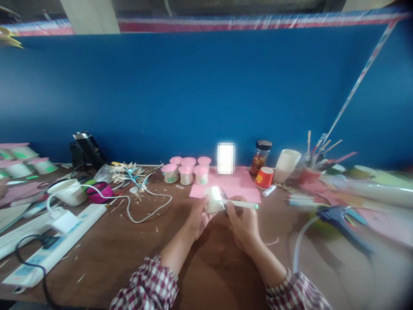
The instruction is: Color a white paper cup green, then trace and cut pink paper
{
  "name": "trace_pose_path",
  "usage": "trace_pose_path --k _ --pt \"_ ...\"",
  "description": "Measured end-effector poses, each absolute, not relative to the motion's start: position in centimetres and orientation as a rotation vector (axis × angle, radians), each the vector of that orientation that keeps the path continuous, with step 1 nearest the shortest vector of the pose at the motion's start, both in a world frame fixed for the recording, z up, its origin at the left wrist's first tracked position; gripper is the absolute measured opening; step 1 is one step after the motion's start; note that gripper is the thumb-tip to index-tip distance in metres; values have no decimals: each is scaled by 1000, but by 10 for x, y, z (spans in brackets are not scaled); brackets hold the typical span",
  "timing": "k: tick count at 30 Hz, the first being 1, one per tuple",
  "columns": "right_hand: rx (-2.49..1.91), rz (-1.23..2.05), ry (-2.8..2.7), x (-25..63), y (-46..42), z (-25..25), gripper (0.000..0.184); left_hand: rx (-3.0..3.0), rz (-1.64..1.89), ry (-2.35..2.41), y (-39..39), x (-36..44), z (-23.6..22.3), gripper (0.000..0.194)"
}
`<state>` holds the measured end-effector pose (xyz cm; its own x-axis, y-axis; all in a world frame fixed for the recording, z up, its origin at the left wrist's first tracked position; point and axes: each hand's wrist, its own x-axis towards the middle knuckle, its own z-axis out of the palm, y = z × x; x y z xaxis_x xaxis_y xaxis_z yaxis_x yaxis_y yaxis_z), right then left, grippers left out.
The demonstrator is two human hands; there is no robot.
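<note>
My left hand (199, 217) is closed around a small white paper cup (213, 201), tilted on its side above the table. In my right hand (243, 224) is a white marker (240, 203) with a green end pointing right; its other end is close to the cup. Whether the tip touches the cup I cannot tell. Behind my hands lies a pink paper sheet (237, 183). Left of that sheet stand several white cups with pink paper discs on top (186, 172), some with green marks on their sides.
At left are a power strip (61, 245), a white cable (129, 211) and a white mug (67, 191). A red paper cup (264, 177) and a lidded jar (261, 157) stand behind right. A blue glue gun (343, 226) lies at right, near several markers (305, 200).
</note>
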<state>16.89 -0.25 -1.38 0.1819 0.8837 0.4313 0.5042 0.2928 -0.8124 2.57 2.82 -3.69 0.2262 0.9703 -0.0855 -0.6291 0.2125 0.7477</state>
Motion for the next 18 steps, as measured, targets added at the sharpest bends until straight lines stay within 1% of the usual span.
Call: trace_pose_path --k 9,18 --pt "-1329 454 -1489 166 -3 -16 20 598 1222 623 30 25 -38 32" --pt "-1339 474 -1390 168 -3 -16 23 549 1205 633 29 23 -38 34"
